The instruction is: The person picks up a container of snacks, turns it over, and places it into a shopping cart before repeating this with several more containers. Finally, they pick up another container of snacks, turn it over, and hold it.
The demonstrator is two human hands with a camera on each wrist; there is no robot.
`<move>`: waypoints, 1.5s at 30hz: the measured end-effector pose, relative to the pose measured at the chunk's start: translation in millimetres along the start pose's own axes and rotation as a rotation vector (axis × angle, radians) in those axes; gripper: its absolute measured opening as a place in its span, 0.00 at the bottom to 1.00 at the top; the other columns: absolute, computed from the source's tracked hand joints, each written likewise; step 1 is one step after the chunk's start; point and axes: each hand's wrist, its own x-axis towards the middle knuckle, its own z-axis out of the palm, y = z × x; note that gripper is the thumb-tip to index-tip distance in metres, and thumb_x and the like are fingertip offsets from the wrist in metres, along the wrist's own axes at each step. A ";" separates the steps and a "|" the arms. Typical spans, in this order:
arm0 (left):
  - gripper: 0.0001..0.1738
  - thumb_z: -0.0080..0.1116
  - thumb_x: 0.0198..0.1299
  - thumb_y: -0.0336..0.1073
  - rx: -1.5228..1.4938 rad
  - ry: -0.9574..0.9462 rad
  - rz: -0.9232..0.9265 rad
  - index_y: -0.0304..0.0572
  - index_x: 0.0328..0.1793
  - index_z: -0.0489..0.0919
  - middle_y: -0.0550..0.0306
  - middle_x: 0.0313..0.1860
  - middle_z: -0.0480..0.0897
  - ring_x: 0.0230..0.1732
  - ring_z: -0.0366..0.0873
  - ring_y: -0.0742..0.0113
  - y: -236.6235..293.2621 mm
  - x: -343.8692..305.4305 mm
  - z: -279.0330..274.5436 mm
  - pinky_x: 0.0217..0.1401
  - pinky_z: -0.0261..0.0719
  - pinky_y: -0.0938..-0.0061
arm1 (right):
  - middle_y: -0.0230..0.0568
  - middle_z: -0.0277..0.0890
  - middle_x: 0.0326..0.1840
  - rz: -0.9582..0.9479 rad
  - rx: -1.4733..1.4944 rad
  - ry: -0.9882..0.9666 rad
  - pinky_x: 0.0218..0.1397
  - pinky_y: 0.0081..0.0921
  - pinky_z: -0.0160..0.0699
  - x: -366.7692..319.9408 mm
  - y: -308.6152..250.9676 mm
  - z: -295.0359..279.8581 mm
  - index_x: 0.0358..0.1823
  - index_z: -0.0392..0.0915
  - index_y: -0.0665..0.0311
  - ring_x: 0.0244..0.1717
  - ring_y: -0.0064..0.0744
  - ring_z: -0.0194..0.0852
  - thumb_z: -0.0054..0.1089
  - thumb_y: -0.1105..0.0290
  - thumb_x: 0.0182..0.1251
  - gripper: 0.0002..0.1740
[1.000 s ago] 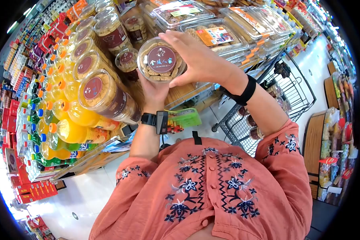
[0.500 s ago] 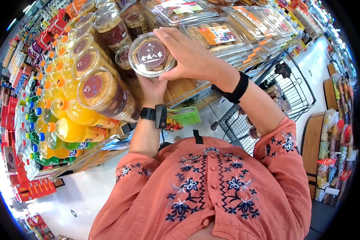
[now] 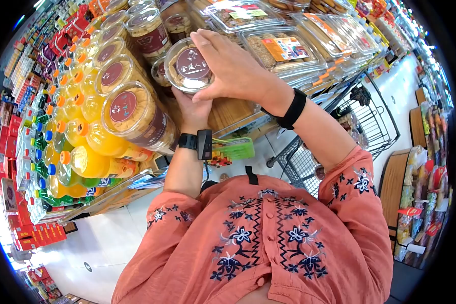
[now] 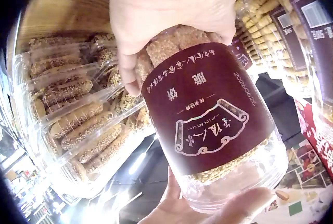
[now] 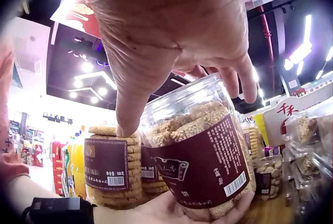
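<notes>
A round clear plastic jar of sesame biscuits [image 3: 190, 63] with a maroon label is held between both hands, over the display shelf. My left hand [image 3: 193, 109] grips it low down, its fingers curled round the base in the left wrist view. From above, my right hand [image 3: 238, 68] holds the lid end, thumb on the near side and fingers across the far side. The right wrist view has the jar's label [image 5: 203, 164] tilted, with the left hand [image 5: 161, 211] beneath it.
Similar tall biscuit jars [image 3: 137, 119] stand in a row at left, beside orange drink bottles [image 3: 93, 162]. Clear boxes of biscuits [image 3: 283, 48] are stacked at the right of the wooden shelf [image 3: 228, 114]. A shopping cart [image 3: 375, 111] stands at the right.
Both hands have carried the jar left and a little farther from the body, toward the standing jars. Its lid tilts slightly differently, and both hands keep hold of it.
</notes>
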 end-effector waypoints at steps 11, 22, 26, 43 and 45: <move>0.33 0.42 0.80 0.61 0.035 -0.027 -0.281 0.55 0.83 0.65 0.56 0.82 0.69 0.80 0.67 0.49 16.7 4.8 -15.9 0.79 0.66 0.38 | 0.60 0.63 0.71 -0.097 0.059 0.079 0.74 0.46 0.70 5.7 17.2 6.2 0.78 0.60 0.67 0.71 0.64 0.66 0.85 0.54 0.42 0.62; 0.47 0.36 0.74 0.75 0.285 0.065 -0.338 0.53 0.87 0.57 0.48 0.84 0.65 0.81 0.64 0.41 26.9 -27.1 10.1 0.79 0.61 0.28 | 0.70 0.69 0.71 0.283 0.257 0.041 0.77 0.44 0.68 8.2 48.0 -19.9 0.76 0.62 0.78 0.73 0.61 0.69 0.80 0.37 0.45 0.66; 0.46 0.36 0.75 0.74 0.244 -0.085 -0.302 0.53 0.87 0.57 0.48 0.84 0.63 0.81 0.65 0.42 19.9 -29.9 32.6 0.76 0.66 0.24 | 0.72 0.70 0.71 0.533 0.565 -0.069 0.74 0.41 0.71 16.6 69.4 -30.0 0.76 0.62 0.81 0.72 0.56 0.73 0.77 0.34 0.48 0.66; 0.48 0.44 0.71 0.74 -0.165 -0.163 -0.615 0.44 0.83 0.64 0.32 0.77 0.69 0.72 0.70 0.27 22.1 -18.4 16.9 0.53 0.88 0.46 | 0.60 0.84 0.57 0.282 0.203 -0.229 0.46 0.40 0.86 73.6 86.9 -3.2 0.66 0.77 0.76 0.51 0.46 0.87 0.68 0.18 0.40 0.67; 0.51 0.44 0.71 0.74 -0.229 -0.215 -0.658 0.40 0.84 0.61 0.27 0.78 0.66 0.72 0.69 0.26 20.7 -17.7 14.8 0.55 0.88 0.43 | 0.57 0.82 0.61 0.245 0.372 -0.301 0.48 0.41 0.85 76.0 76.2 -14.7 0.71 0.73 0.74 0.55 0.44 0.85 0.69 0.20 0.40 0.69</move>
